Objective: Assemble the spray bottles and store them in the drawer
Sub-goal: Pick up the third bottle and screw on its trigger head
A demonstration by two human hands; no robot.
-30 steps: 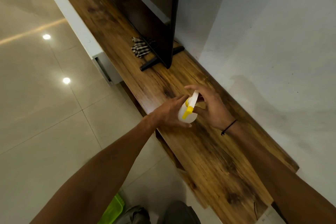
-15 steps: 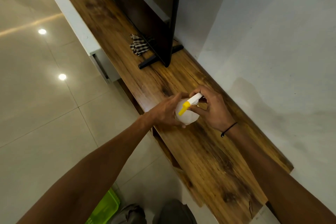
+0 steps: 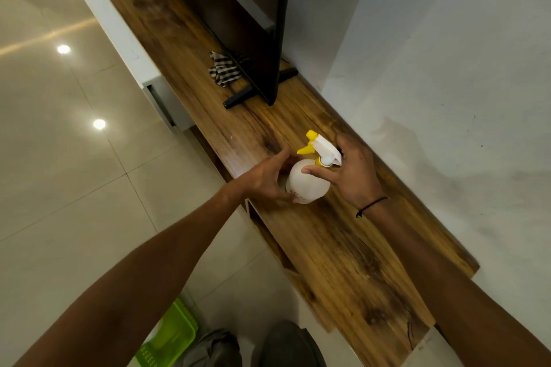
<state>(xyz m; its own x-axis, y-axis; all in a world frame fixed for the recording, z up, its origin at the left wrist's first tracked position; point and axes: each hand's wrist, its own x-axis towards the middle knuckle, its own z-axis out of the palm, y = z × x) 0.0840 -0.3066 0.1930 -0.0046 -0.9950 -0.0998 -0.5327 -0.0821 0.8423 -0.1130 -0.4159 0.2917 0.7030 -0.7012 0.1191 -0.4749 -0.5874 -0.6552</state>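
The bottle [image 3: 307,185] stands upright on the wooden top [image 3: 343,247], near its front edge, with the sprayer [image 3: 320,147] now seated on its neck. A second ago that white and yellow head was tipped over in front of the bottle's body; half a second ago it was halfway up; now it sits square on top, nozzle pointing away toward the TV [image 3: 238,9]. To my eye it is being screwed down, so this bottle looks nearly assembled, though I cannot tell how tight the collar is.

The right hand [image 3: 351,173] is at the neck, fingers curled round the collar and the back of the sprayer, thumb against the bottle's shoulder. The left hand [image 3: 268,179] cups the bottle's left side low down, fingers wrapped round it to steady it against the twist. So the bottle sits between the two hands, touching both.

Storing it is not yet done. A pale drawer [image 3: 167,104] juts out from the unit's front, further along to the left, well apart from the bottle. A checked cloth [image 3: 223,70] lies by the TV's foot. Down on the floor, by the person's knees, there is a green basket [image 3: 170,337]. I see no other bottle here.
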